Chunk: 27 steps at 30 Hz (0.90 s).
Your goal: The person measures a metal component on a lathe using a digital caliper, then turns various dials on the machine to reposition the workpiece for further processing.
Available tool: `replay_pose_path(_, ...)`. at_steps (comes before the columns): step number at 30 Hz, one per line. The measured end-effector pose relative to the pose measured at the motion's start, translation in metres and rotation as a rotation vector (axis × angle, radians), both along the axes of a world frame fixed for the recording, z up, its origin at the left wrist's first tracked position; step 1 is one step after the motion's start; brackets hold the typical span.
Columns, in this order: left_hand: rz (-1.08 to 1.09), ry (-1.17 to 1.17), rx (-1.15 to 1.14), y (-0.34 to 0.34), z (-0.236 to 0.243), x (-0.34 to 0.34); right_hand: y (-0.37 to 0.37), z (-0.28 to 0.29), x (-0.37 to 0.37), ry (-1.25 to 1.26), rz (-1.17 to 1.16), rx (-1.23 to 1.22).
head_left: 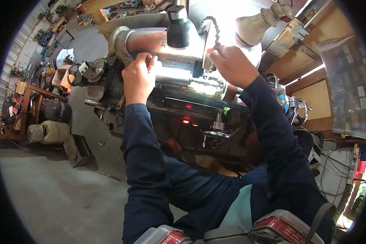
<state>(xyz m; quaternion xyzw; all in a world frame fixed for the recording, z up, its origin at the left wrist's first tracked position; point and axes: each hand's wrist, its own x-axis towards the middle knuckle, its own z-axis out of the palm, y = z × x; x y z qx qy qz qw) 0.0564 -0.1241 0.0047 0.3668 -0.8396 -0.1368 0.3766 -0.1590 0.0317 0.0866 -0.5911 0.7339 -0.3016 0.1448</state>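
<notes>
Both my hands are over a metalworking machine with a shiny metal cylinder (173, 75) lying across its middle. My left hand (138, 79) is closed at the cylinder's left end, thumb against the bent fingers. What it grips, if anything, is hidden. Further right, my right hand (236, 67) pinches the lower part of a black segmented hose (216, 33), which arches up and over from behind. Just below those fingers, bright light glares off metal parts (209, 85) beside the cylinder. Behind the cylinder lies a larger worn reddish-grey housing (146, 42).
A black lamp-like hood (179, 30) and a beige one (252, 30) stand over the machine. Handwheels stick out at the front (216, 134) and right (301, 112). A clear plastic sheet (345, 85) hangs at right. A dirty gas-bottle-like tank (53, 132) lies on the left.
</notes>
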Motion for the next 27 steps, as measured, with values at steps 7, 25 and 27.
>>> replay_pose_path(7,-0.005,0.001,-0.055,0.004,-0.001,-0.003,0.018,-0.012,-0.025,0.191,0.127,-0.209)
replay_pose_path(25,0.020,0.029,-0.002,-0.001,-0.004,-0.003,0.018,-0.025,-0.009,-0.054,-0.017,-0.060)
replay_pose_path(27,0.020,0.015,0.000,0.000,-0.003,-0.002,0.017,-0.025,-0.011,-0.014,-0.014,0.000)
